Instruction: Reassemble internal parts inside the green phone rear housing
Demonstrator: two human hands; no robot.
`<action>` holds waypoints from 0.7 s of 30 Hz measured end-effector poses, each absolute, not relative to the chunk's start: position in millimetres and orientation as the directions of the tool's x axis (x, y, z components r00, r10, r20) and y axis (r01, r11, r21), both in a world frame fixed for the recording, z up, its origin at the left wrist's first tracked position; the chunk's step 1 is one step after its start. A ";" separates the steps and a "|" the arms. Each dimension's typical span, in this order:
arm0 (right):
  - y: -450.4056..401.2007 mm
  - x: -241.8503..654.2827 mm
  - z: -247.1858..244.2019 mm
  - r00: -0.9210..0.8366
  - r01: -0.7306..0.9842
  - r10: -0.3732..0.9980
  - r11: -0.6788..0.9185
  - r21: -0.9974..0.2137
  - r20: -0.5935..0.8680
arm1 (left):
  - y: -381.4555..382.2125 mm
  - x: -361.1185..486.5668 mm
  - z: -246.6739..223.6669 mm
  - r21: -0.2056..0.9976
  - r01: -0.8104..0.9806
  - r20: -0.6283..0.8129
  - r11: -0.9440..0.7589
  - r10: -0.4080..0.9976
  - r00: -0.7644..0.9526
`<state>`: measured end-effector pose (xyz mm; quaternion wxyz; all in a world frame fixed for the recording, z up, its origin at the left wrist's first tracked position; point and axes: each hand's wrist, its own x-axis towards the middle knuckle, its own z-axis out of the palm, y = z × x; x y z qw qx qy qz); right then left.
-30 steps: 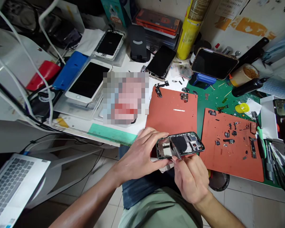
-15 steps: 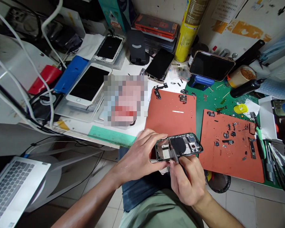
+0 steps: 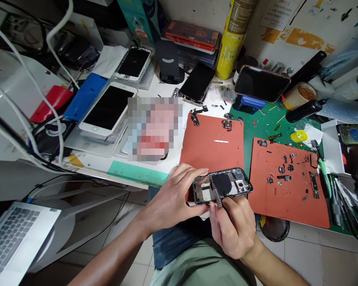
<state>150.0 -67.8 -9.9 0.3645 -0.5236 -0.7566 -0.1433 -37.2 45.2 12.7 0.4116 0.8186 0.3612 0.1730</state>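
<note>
An opened phone housing (image 3: 232,183) is tilted in front of me, its inside facing up, with a black round-ended patch and small metal parts showing. My left hand (image 3: 176,196) grips its left end, thumb below and fingers above. In my right hand (image 3: 236,226) is a slim tool with a ribbed metal grip (image 3: 217,196), held like a pen at the lower edge of the housing. Its tip lies over the inside of the housing, too small to make out. Behind the housing lies a reddish-brown mat (image 3: 211,139) with a thin white strip on it.
A second reddish-brown mat (image 3: 289,202) at the right carries several small phone parts. Tweezers and other tools (image 3: 344,202) lie beyond it. A phone stands on a blue holder (image 3: 250,104). White-framed phones (image 3: 107,108) lie at the left, above a laptop (image 3: 20,234).
The whole view has shifted slightly, so the bench appears a little further left. Both hands keep their hold on the housing and the tool, with the tool's angle hardly altered.
</note>
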 end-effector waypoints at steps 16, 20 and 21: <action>-67.1 150.6 -10.5 -0.128 0.896 0.694 0.387 -0.217 0.709 | 45.7 -36.5 10.4 0.785 0.443 0.007 -0.433 0.722 0.692; -67.9 150.5 -12.6 -0.119 0.891 0.704 0.386 -0.237 0.700 | 45.5 -37.5 9.8 0.784 0.446 0.004 -0.432 0.721 0.692; -68.4 150.6 -13.5 -0.114 0.890 0.707 0.385 -0.244 0.698 | 45.5 -37.7 10.0 0.781 0.447 0.006 -0.437 0.721 0.693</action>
